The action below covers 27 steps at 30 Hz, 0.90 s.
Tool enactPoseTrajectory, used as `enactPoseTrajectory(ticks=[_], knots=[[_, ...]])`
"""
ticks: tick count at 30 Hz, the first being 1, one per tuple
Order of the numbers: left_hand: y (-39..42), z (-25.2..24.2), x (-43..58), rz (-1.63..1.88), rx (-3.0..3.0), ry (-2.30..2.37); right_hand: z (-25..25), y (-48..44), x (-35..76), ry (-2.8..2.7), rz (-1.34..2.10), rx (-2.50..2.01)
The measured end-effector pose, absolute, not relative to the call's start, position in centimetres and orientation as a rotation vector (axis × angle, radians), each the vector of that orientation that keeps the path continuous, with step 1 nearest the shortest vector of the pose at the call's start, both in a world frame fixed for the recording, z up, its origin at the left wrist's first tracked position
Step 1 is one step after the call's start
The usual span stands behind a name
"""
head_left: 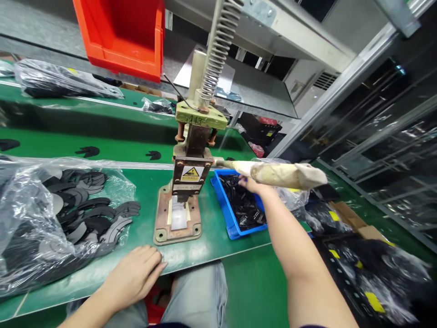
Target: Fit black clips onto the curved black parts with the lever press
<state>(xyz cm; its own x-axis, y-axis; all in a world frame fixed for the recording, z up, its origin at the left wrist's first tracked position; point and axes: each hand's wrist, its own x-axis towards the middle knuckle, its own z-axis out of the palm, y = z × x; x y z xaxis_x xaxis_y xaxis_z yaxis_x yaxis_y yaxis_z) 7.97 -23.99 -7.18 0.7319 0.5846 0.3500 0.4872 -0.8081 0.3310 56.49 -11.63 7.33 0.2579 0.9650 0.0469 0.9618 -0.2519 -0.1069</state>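
Note:
My left hand (138, 273) rests on the front edge of the green worktable, holding nothing, its fingers lying loosely side by side. Ahead of it stands a hand press (191, 175) with a tall spring, a warning label and a pale plate (179, 216) on its base. My right hand (251, 184) is over a blue bin (235, 231) filled with small black plastic parts (244, 205). Its fingers are curled together at the parts; what they grip is too small to make out. The press's wrapped lever handle (283, 174) passes above this hand and hides some of it.
Left of the press lies an open clear plastic bag (30, 214) of curved black pieces (99, 214). An orange-red bin (123, 41) overhangs from the shelf. Behind runs a green belt with several flat black pieces (89, 151). Bagged parts (378, 269) are stacked at right.

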Motion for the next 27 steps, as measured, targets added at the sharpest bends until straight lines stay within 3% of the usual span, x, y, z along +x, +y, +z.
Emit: enactPoseTrajectory(ticks=[5,19,27], knots=[[-24.1,-7.4,7.8,0.654,2.729,0.854,3.3,-17.5,54.3,-2.067,0.423,-2.535],[-24.3,-7.5,7.7,0.628,2.792,0.884,2.9,-20.2,51.3,-1.933,0.199,-2.444],[-24.5,-7.5,7.6,0.622,2.787,0.915,3.8,-18.5,50.4,-1.799,0.254,-2.328]])
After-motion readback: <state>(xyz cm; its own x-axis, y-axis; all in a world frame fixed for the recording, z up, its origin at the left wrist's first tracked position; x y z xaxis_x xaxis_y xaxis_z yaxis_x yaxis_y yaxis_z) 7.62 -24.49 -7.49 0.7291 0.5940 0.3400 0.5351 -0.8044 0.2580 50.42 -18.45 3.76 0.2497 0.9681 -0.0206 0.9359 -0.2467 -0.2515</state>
